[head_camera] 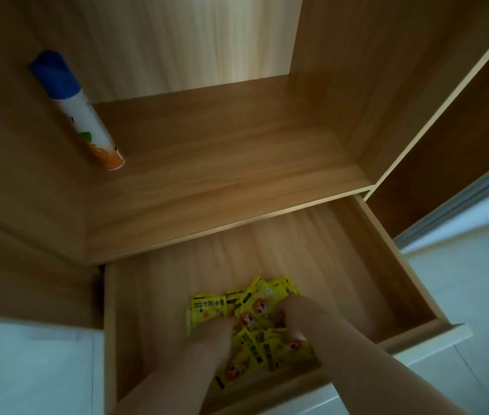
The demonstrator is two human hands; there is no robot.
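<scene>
Surroundings: I see a spray can (81, 115) standing at the left of the shelf (222, 151), above the pulled-out drawer (387, 265).
Packets: yellow packets (249, 304) heaped in the drawer, near its front wall.
Left hand (222, 327): fingertips buried in the pile's left side; I cannot tell if it grips.
Right hand (294, 322): fingers bent down among the packets; I cannot tell its grip either.
Arms: both forearms reach down over the drawer front, side by side.
</scene>
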